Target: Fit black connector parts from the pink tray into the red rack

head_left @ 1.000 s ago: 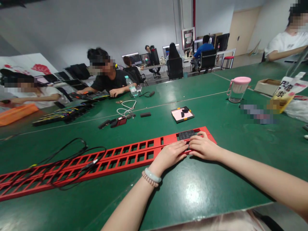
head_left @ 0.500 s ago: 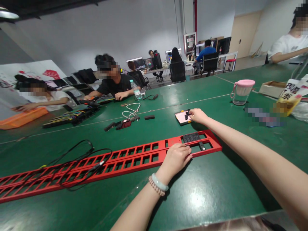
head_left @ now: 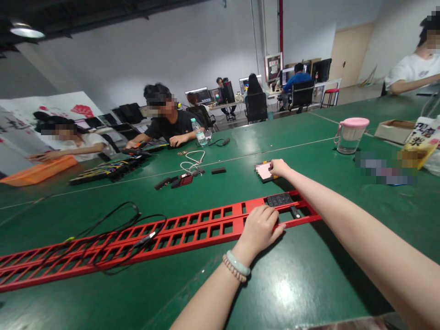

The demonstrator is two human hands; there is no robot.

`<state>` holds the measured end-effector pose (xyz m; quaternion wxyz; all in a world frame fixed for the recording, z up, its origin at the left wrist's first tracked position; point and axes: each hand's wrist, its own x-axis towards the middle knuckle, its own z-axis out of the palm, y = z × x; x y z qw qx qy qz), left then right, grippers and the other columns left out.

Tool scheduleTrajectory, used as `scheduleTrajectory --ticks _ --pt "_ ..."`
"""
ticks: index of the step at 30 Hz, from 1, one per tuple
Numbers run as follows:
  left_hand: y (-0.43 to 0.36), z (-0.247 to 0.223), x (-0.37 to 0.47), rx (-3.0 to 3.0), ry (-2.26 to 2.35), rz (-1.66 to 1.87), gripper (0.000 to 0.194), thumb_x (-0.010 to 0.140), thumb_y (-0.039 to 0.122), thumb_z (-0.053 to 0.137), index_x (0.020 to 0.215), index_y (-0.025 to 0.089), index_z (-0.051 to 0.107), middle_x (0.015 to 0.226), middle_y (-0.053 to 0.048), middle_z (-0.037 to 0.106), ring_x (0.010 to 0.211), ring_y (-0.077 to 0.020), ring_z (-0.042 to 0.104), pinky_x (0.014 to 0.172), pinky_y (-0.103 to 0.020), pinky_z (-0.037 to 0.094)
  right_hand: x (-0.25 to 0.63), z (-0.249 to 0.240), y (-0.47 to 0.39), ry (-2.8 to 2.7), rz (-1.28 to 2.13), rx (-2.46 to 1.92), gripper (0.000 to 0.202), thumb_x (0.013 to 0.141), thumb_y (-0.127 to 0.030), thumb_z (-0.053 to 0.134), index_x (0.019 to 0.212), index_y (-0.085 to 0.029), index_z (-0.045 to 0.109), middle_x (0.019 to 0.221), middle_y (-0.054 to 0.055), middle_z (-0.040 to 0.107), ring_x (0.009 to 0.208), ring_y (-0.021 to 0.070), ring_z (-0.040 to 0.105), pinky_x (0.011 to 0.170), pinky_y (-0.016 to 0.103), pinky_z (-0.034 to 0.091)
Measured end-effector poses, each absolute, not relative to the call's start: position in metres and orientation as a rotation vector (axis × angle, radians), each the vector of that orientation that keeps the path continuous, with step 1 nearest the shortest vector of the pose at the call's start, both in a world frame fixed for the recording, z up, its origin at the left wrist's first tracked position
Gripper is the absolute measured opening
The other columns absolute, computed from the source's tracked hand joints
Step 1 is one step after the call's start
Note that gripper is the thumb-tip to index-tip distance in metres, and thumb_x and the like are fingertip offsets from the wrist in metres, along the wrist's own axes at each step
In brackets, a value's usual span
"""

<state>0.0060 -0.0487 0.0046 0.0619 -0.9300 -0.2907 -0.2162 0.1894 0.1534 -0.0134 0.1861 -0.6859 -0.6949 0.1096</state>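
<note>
My left hand [head_left: 260,225] is closed around the near rail of a long red slotted frame [head_left: 238,225], its thumb on the outer side. Next to it, a row of black blocks [head_left: 279,199] fills the far slot at the frame's right end. A single black piece [head_left: 294,212] stands in the near slot. Beyond the frame, my right hand [head_left: 282,168] has its fingers pinched together at the right side of a small shallow tray [head_left: 264,171] with a pink bottom. Something dark shows at those fingertips, too small to make out.
Black cables [head_left: 129,243] lie across the frame's left part. Dark modules [head_left: 182,181], a black bar [head_left: 218,170] and a white cable [head_left: 192,161] lie beyond it. A pink-lidded cup [head_left: 352,136] and a carton [head_left: 393,130] stand right. Co-workers sit across the green table [head_left: 144,293].
The view has shifted slightly. Black pieces seen in the tray beside my right fingers no longer show on its pink bottom. My left thumb now shows, apart from the fingers.
</note>
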Motion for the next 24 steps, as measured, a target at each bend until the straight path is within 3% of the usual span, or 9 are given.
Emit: scheduleTrajectory --ticks 4,6,9,11,15,20,24 --pt "-0.045 0.004 0.004 -2.815 -0.927 -0.665 0.029 0.087 0.035 0.047 0.105 0.014 0.056 0.103 -0.012 0.06 0.098 -0.0243 0.054 0.085 -0.04 0.045 0.194 0.002 0.13 -1.862 0.178 -1.833 0.043 0.081 -0.017 0.043 0.123 -0.017 0.049 0.115 0.016 0.054 0.1 0.0211 0.056 0.084 0.029 0.042" --pt "-0.043 0.002 0.003 -2.814 -0.947 -0.682 0.029 0.086 0.034 0.048 0.106 0.015 0.056 0.106 -0.012 0.06 0.1 -0.0243 0.054 0.087 -0.041 0.044 0.199 0.009 0.111 -1.831 0.163 -1.715 0.043 0.083 -0.015 0.037 0.124 -0.02 0.048 0.113 0.013 0.054 0.103 0.0193 0.053 0.086 0.029 0.042" --pt "-0.04 0.0 0.002 -2.815 -0.99 -0.695 0.031 0.085 0.035 0.049 0.107 0.014 0.056 0.11 -0.012 0.059 0.103 -0.024 0.054 0.091 -0.041 0.043 0.208 0.012 0.074 -1.736 0.389 -1.395 0.041 0.077 -0.015 0.046 0.117 -0.019 0.049 0.099 0.008 0.059 0.087 0.0172 0.058 0.078 0.03 0.047" --pt "-0.039 0.0 0.002 -2.822 -1.01 -0.702 0.032 0.085 0.035 0.049 0.108 0.014 0.056 0.112 -0.012 0.058 0.105 -0.024 0.053 0.093 -0.041 0.042 0.213 0.008 0.046 -1.673 0.611 -1.234 0.045 0.072 -0.018 0.054 0.116 -0.019 0.045 0.1 0.006 0.059 0.072 0.0138 0.058 0.067 0.028 0.049" --pt "-0.038 -0.001 0.002 -2.842 -1.031 -0.714 0.032 0.085 0.034 0.051 0.111 0.015 0.056 0.115 -0.011 0.058 0.107 -0.0239 0.053 0.094 -0.041 0.042 0.219 -0.006 -0.004 -1.632 0.845 -1.126 0.044 0.073 -0.029 0.057 0.113 -0.019 0.041 0.089 0.004 0.058 0.057 0.0115 0.056 0.054 0.028 0.049" --pt "-0.037 -0.001 0.003 -2.867 -1.043 -0.696 0.035 0.085 0.033 0.051 0.115 0.014 0.054 0.118 -0.011 0.057 0.112 -0.0233 0.051 0.098 -0.041 0.04 0.222 -0.02 -0.031 -1.847 0.368 -1.062 0.038 0.069 -0.033 0.066 0.101 -0.018 0.051 0.098 0.009 0.056 0.086 0.0212 0.056 0.073 0.037 0.049" --pt "-0.036 -0.002 0.003 -2.878 -1.063 -0.678 0.037 0.084 0.032 0.051 0.115 0.013 0.053 0.12 -0.012 0.055 0.114 -0.0232 0.049 0.1 -0.04 0.038 0.223 -0.022 -0.035 -2.006 0.263 -0.981 0.045 0.073 -0.034 0.063 0.113 -0.019 0.048 0.103 0.011 0.056 0.096 0.0236 0.052 0.083 0.043 0.045"
